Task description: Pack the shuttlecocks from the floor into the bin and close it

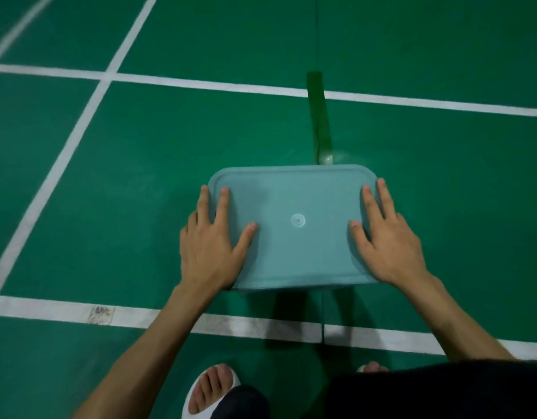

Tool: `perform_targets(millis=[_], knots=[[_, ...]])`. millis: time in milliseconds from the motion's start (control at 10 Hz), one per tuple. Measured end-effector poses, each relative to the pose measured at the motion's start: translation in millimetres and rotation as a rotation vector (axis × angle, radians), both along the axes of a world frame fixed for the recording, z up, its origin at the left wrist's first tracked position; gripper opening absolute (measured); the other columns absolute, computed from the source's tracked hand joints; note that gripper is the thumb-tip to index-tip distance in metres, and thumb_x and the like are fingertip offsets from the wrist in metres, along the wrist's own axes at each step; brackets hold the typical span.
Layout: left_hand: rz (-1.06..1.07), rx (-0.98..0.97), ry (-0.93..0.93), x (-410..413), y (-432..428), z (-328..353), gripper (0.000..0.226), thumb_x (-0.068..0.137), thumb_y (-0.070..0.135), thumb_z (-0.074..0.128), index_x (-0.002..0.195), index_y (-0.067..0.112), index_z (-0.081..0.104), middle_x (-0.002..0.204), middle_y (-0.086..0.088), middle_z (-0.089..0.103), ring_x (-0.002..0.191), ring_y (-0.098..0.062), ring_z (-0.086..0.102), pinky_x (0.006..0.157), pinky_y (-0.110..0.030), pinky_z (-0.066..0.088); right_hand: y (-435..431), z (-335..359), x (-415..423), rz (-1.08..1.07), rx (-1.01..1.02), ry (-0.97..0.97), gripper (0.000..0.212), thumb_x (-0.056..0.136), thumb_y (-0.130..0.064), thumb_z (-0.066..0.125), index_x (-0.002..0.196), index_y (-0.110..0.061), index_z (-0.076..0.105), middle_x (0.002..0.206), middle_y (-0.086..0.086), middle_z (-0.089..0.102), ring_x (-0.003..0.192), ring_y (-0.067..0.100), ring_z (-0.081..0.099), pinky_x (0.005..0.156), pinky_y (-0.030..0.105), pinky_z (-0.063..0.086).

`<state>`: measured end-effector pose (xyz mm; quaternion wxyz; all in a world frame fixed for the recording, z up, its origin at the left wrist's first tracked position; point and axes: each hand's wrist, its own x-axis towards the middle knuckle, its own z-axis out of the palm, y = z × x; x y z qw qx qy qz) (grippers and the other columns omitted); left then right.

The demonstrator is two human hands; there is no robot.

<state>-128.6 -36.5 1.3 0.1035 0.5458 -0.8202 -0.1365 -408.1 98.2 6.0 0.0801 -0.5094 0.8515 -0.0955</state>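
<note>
Sandalled foot (211, 391) nearest. Left hand (211, 246), right hand (388, 246) at ends of bin lid (294, 252); each grip spread flat, pressing down. Lid covers bin on green floor (442, 176). No shuttlecocks visible. Judgement: packing done, only lid seating left.

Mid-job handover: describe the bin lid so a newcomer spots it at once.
On the green court floor, between the white lines, sits one pale teal rounded rectangle: the lid. The left hand and right hand rest flat on its ends; a small round centre mark sets it apart.
</note>
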Motion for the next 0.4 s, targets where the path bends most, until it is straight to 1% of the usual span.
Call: perform_targets(millis=[100, 200, 300, 400], knots=[[-0.001, 0.083, -0.002, -1, -1, 11, 0.088, 0.091, 0.076, 0.039, 0.162, 0.030, 0.016, 0.169, -0.011, 0.012, 0.140, -0.038, 0.042, 0.106, -0.051, 0.042, -2, 4, 0, -0.008, 0.005, -0.021, 0.071, 0.100, -0.052, 0.039, 0.162, -0.027, 0.014, 0.172, -0.005, -0.004, 0.118, 0.043, 0.058, 0.094, 0.051, 0.051], [-0.014, 0.194, -0.002, 7, -2, 25, 0.097, 0.081, 0.087, 0.031, 0.162, 0.037, 0.013, 0.171, -0.005, 0.009, 0.141, -0.036, 0.042, 0.109, -0.050, 0.041, -3, 16, 5, -0.017, 0.049, -0.057, 0.073, 0.100, -0.052, 0.040, 0.163, -0.029, 0.012, 0.171, -0.008, -0.013, 0.120, 0.037, 0.058, 0.093, 0.045, 0.052], [-0.012, 0.337, 0.063, 13, -4, 41, 0.112, 0.062, 0.104, 0.023, 0.159, 0.049, 0.012, 0.171, 0.002, 0.006, 0.151, -0.029, 0.028, 0.119, -0.049, 0.031, -6, 31, 1, -0.006, 0.157, -0.142, 0.082, 0.097, -0.061, 0.039, 0.164, -0.031, 0.003, 0.162, -0.015, -0.032, 0.127, 0.034, 0.053, 0.099, 0.042, 0.048], [0.071, 0.417, 0.264, 23, 3, 48, 0.122, 0.050, 0.107, 0.033, 0.155, 0.047, 0.022, 0.170, -0.001, 0.013, 0.154, -0.024, 0.026, 0.123, -0.040, 0.024, -2, 38, -9, 0.002, 0.185, -0.257, 0.113, 0.073, -0.090, 0.022, 0.164, -0.029, -0.006, 0.159, -0.014, -0.036, 0.142, 0.034, 0.042, 0.112, 0.044, 0.039]])
